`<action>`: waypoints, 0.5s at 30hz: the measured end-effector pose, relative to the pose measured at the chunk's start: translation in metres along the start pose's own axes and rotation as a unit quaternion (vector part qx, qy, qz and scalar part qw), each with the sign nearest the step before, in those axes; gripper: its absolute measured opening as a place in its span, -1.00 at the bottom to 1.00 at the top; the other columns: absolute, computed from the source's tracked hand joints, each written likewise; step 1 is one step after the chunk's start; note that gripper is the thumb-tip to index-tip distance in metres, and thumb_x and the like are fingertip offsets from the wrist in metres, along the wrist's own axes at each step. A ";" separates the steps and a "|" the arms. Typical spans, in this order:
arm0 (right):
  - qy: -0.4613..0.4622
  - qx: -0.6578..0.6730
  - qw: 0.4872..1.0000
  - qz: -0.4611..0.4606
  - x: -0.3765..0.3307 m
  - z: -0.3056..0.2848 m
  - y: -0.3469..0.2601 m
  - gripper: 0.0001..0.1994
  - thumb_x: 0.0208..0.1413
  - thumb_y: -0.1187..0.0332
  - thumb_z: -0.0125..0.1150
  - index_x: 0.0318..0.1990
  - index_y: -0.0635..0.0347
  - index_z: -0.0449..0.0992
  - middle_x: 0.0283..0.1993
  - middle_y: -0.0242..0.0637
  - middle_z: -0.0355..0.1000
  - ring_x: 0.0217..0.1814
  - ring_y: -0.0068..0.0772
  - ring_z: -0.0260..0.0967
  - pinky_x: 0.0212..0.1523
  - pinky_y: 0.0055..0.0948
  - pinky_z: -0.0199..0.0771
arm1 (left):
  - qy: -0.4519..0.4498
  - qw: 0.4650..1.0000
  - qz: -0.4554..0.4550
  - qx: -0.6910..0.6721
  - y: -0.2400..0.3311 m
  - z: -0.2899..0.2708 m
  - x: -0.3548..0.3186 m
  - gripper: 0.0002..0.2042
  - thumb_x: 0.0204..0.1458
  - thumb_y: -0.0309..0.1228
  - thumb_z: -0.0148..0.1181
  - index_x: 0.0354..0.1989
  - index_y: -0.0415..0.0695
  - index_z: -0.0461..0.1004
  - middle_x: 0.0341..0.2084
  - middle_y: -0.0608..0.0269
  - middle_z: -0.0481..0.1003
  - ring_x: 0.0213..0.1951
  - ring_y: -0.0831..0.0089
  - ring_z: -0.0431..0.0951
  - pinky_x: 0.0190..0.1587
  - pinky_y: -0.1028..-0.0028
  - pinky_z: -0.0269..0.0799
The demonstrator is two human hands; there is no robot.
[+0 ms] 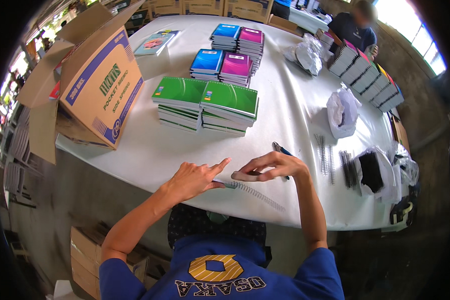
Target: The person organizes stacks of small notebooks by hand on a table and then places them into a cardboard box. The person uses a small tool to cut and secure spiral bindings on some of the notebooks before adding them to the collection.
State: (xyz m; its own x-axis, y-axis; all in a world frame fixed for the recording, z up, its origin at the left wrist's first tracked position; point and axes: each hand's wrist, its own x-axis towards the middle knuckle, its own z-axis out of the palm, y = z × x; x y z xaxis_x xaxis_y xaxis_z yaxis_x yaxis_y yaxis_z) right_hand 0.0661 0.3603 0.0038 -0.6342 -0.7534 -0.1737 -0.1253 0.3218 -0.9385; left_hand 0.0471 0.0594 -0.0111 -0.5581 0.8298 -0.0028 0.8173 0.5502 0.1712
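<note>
At the table's near edge, my left hand (pixel 194 178) has its index finger stretched out, with the thumb low against a thin green piece (pixel 229 185), likely a notebook's edge; most of it is hidden. From that edge a thin wire spiral coil (pixel 257 194) trails off to the right across the white table. Over the coil's left end hangs my right hand (pixel 272 166), its fingers bent and apart, with nothing visible held. Just behind that hand lie dark-handled pliers (pixel 281 149). Beyond both hands stand two stacks of green spiral notebooks (pixel 230 100).
Blue notebooks (pixel 206 61) and magenta notebooks (pixel 236 65) are stacked farther back. An open carton (pixel 102 90) stands left. Loose coils (pixel 325 155), plastic bags (pixel 342 112) and dark coils in a bag (pixel 371 172) lie right. Another person (pixel 355 30) is beside a long notebook row (pixel 367 75).
</note>
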 end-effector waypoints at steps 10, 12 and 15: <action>0.009 0.043 0.998 -0.043 0.022 0.006 -0.003 -0.43 -0.01 0.14 0.30 0.12 0.33 0.47 0.17 -0.12 0.40 0.18 -0.20 0.38 0.19 -0.29 0.33 | 0.057 0.998 -0.013 -0.010 -0.008 0.001 -0.002 -0.19 -0.05 0.14 0.20 0.36 0.05 0.13 -0.39 0.17 0.57 -0.40 0.21 0.62 -0.45 0.27 0.53; 0.039 0.004 0.998 0.044 0.029 0.013 -0.009 -0.41 -0.05 0.19 0.31 0.10 0.43 0.46 0.17 -0.05 0.38 0.21 -0.14 0.35 0.21 -0.24 0.31 | 0.064 0.998 -0.006 -0.013 -0.012 0.007 -0.003 -0.20 -0.07 0.14 0.22 0.34 0.04 0.17 -0.39 0.16 0.57 -0.38 0.20 0.63 -0.46 0.25 0.53; 0.068 0.126 0.988 -0.059 0.013 0.010 0.005 -0.41 -0.10 0.19 0.27 0.06 0.48 0.48 0.16 0.04 0.36 0.19 -0.09 0.35 0.21 -0.21 0.30 | 0.064 0.997 -0.022 -0.036 -0.008 0.006 0.010 -0.21 -0.11 0.11 0.25 0.30 -0.01 0.24 -0.32 0.17 0.60 -0.33 0.15 0.64 -0.43 0.23 0.52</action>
State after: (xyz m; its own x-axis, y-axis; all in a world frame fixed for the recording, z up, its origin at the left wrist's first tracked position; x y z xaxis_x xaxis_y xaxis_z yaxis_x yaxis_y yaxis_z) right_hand 0.0649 0.3461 -0.0065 -0.7259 -0.6871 -0.0322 -0.0214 0.0693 -0.9974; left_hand 0.0360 0.0642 -0.0180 -0.6100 0.7844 0.1126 0.7821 0.5731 0.2445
